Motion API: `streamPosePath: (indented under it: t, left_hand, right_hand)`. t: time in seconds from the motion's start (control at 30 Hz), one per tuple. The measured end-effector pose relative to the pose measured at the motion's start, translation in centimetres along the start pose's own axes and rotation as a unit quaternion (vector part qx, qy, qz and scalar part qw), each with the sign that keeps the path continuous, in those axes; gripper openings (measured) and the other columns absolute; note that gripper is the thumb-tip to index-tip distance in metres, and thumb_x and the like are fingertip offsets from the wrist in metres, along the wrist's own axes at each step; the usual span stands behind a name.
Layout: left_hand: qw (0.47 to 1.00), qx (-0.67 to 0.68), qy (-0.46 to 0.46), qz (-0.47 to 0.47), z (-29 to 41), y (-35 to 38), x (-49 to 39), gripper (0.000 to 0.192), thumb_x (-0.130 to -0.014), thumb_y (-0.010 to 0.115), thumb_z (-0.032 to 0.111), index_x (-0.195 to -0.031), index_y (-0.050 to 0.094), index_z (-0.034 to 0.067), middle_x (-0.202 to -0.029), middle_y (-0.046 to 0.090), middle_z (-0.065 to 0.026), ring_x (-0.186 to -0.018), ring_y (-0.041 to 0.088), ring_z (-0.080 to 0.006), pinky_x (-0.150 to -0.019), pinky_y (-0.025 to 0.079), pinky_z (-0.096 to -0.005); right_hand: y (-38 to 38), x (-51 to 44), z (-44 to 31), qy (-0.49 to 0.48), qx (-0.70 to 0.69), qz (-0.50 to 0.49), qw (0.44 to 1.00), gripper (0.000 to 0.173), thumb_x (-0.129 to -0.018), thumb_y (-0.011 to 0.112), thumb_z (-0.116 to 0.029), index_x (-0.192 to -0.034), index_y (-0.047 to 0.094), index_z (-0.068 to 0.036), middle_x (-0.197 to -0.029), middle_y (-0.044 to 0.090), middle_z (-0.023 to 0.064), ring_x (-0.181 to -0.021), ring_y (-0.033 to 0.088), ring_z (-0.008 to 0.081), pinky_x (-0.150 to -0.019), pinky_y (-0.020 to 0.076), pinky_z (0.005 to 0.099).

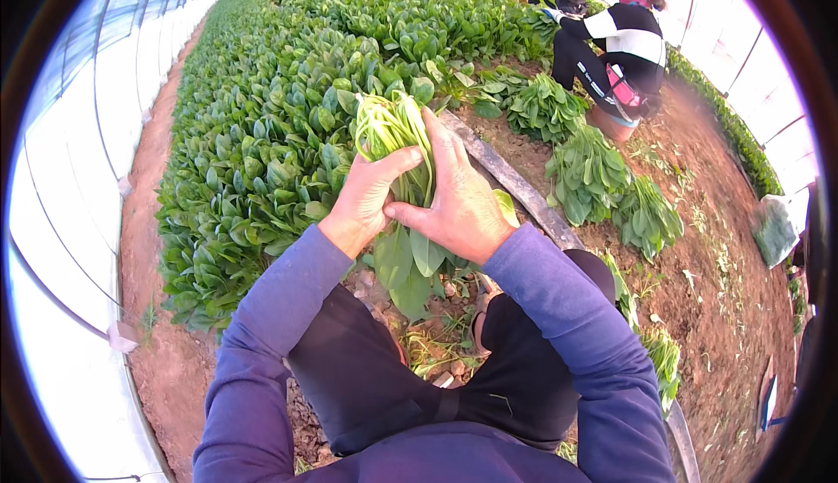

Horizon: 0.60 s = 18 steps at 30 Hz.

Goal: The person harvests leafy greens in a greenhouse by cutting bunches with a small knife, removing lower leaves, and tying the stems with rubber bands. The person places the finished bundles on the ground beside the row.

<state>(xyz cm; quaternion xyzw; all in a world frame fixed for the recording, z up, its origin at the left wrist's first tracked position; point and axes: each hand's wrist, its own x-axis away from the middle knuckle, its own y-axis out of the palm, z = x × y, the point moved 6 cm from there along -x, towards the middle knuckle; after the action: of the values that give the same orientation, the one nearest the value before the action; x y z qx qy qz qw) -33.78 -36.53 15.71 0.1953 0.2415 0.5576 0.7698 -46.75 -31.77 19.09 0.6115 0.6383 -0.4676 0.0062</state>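
A bunch of leafy greens that looks like spinach [409, 267] is held between both hands, above the soil in front of my knees. Its pale stem ends [386, 119] point up and away from me, while the broad green leaves hang down towards my body. My left hand [366, 195] wraps the stems from the left, thumb laid across them. From the right, my right hand [461, 195] closes around the same bunch, its fingers straight along the stems and its thumb near the left palm. Parts of the stems are hidden behind my hands.
Standing crop [262, 175] fills the bed ahead and left. Right of me, a long flat strip [510, 178] crosses the soil, with cut bunches [589, 172] beyond it. A crouching person [615, 50] works at the upper right; others are farther off. Greenhouse film [72, 221] rises at left.
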Motion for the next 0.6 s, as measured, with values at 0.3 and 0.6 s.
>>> streamPosePath:
  t: [0.3, 0.6]
  left_hand:
    - [0.998, -0.026, -0.028, -0.055, -0.4, 1.8, 1.3, 0.053, -0.091, 0.077, 0.001, -0.141, 0.059, 0.005, -0.129, 0.069, -0.0031, -0.117, 0.066, -0.0160, -0.103, 0.054, -0.0353]
    - [0.986, -0.115, 0.089, -0.079, 1.6, 1.7, 1.1, 0.087, -0.102, 0.064, 0.052, -0.163, 0.030, 0.000, -0.162, 0.041, -0.0168, -0.147, 0.046, -0.0314, -0.125, 0.034, -0.0441]
  right_hand:
    - [1.2, 1.5, 2.2, 0.067, -0.187, 0.027, 0.980, 0.108, -0.080, 0.084, -0.022, -0.165, 0.018, -0.006, -0.134, 0.065, 0.0287, -0.119, 0.068, 0.0447, -0.102, 0.0548, 0.0483]
    - [-4.7, 0.0, 3.0, 0.089, -0.468, 0.061, 0.877, 0.097, -0.078, 0.082, 0.003, -0.159, 0.030, 0.000, -0.143, 0.059, 0.0135, -0.130, 0.059, 0.0202, -0.112, 0.0492, 0.0359]
